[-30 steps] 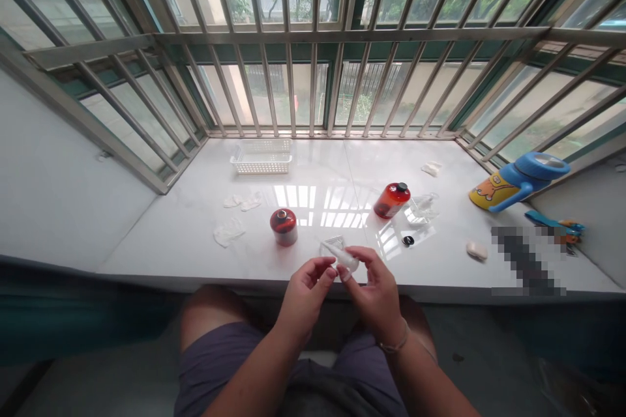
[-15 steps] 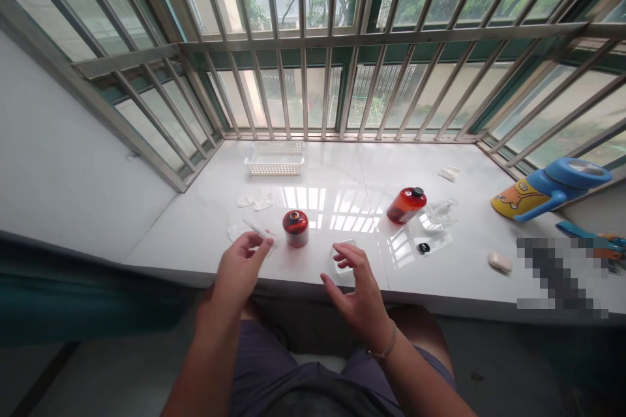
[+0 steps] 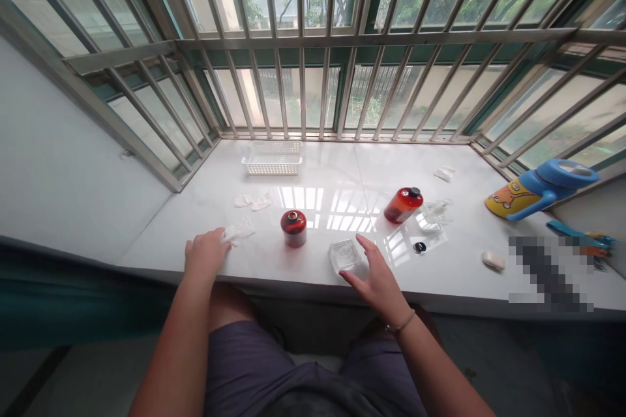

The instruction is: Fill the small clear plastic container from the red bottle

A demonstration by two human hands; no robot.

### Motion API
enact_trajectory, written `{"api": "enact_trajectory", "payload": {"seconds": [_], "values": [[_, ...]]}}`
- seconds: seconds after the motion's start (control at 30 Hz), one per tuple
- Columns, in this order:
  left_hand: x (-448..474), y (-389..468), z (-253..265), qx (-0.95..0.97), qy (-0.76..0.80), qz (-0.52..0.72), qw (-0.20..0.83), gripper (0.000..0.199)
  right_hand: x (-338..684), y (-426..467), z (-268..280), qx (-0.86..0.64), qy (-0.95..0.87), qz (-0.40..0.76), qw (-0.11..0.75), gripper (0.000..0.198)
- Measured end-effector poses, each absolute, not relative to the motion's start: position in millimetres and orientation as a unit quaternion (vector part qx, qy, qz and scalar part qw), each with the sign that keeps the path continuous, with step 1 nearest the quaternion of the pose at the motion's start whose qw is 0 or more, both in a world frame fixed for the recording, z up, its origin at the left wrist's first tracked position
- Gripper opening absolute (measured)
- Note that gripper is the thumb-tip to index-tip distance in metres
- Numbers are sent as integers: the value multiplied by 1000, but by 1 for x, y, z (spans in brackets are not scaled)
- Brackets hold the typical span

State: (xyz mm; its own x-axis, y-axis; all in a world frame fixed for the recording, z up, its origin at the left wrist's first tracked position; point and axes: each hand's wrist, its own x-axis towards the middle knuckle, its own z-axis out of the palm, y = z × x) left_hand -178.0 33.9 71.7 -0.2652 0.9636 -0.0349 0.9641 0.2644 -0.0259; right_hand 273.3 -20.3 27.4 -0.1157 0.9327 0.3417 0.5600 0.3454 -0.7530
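White glossy sill (image 3: 323, 163) beneath barred window (image 3: 313, 39) holds a basket (image 3: 272, 158).

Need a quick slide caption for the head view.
Left hand on white wrappers, right hand beside clear container, on white sill.

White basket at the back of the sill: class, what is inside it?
Nothing shows inside the white basket; its lattice floor looks bare. The near wall hides a strip of the floor behind it.
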Motion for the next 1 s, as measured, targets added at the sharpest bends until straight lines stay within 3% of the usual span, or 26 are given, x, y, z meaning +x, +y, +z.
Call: {"api": "enact_trajectory", "payload": {"seconds": [0.13, 0.27, 0.43, 0.53, 0.63, 0.87, 1.0], "values": [[-149, 32, 75, 637, 759, 133, 24, 59, 269, -11, 7, -549, -687, 294, 375, 94], [-101, 34, 81, 628, 695, 295, 186, 79, 262, -6, 0, -567, -665, 306, 378, 98], [-52, 48, 80, 612, 597, 380, 353, 94, 258, -5, 0, -579, -646, 307, 392, 96], [-31, 54, 80, 609, 570, 378, 402, 86, 256, -6, 1, -580, -640, 314, 394, 96], [-13, 51, 78, 607, 561, 379, 416, 78, 257, -9, 3, -576, -637, 323, 398, 93], [4, 24, 60, 643, 561, 407, 325, 106, 269, -9, 4, -593, -635, 261, 419, 76], [-3, 14, 58, 675, 501, 391, 375, 91, 271, -5, -2, -621, -610, 252, 424, 81]]}}
